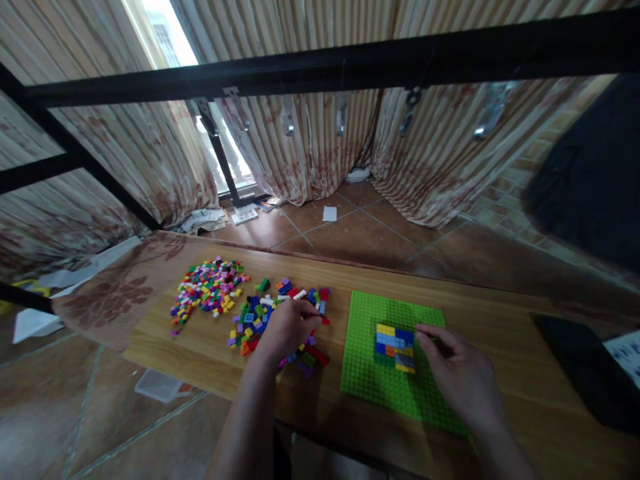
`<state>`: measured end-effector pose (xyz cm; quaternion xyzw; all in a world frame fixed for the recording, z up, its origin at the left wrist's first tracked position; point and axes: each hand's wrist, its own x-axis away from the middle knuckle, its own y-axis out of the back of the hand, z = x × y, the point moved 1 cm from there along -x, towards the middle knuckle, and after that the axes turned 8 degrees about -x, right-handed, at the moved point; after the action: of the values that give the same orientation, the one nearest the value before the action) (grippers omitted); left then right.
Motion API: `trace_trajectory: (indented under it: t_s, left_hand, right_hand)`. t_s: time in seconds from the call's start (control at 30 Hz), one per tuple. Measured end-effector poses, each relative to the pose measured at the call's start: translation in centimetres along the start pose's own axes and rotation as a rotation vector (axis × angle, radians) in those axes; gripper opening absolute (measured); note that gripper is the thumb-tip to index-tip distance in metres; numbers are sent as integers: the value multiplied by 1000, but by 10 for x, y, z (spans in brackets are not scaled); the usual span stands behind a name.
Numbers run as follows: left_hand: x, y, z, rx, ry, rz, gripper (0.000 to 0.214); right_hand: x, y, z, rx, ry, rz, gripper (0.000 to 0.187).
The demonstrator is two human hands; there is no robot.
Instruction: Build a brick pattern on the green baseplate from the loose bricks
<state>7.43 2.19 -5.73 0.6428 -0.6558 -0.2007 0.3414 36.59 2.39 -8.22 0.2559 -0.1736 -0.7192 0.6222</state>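
Observation:
A green baseplate (370,373) lies on the wooden table (500,320), carrying a small block of yellow, blue, orange and grey bricks (395,347). My right hand (457,377) rests on the plate just right of that block, fingers curled and pinched towards its edge; what they hold, if anything, I cannot make out. My left hand (287,327) reaches into a pile of mixed larger bricks (273,317) left of the plate, fingers bent down and closed among the pieces. Farther left is a heap of tiny multicoloured bricks (207,290).
A black metal frame (320,67) crosses above the table, with striped curtains (310,147) behind it. A dark flat object (575,373) lies at the table's right end. Papers (245,215) and a clear plastic lid (157,385) lie on the tiled floor.

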Motion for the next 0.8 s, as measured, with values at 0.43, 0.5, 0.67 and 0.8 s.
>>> trace_trajectory:
  t_s: [0.43,0.5,0.67,0.8]
  left_hand:
    - [-19,57,36,-479,403,-573,34]
    - [-27,60,41,-529,409,-572,37]
    - [-39,49,42,-592,428,-468,33]
    - [-39,53,43,-570,457,-486,28]
  right_hand:
    - [0,-3,0,31,35,-4,39]
    - [0,-4,2,20,40,2,38]
    - [-2,-1,4,1,51,-15,35]
    - [-4,3,4,-34,46,-34,33]
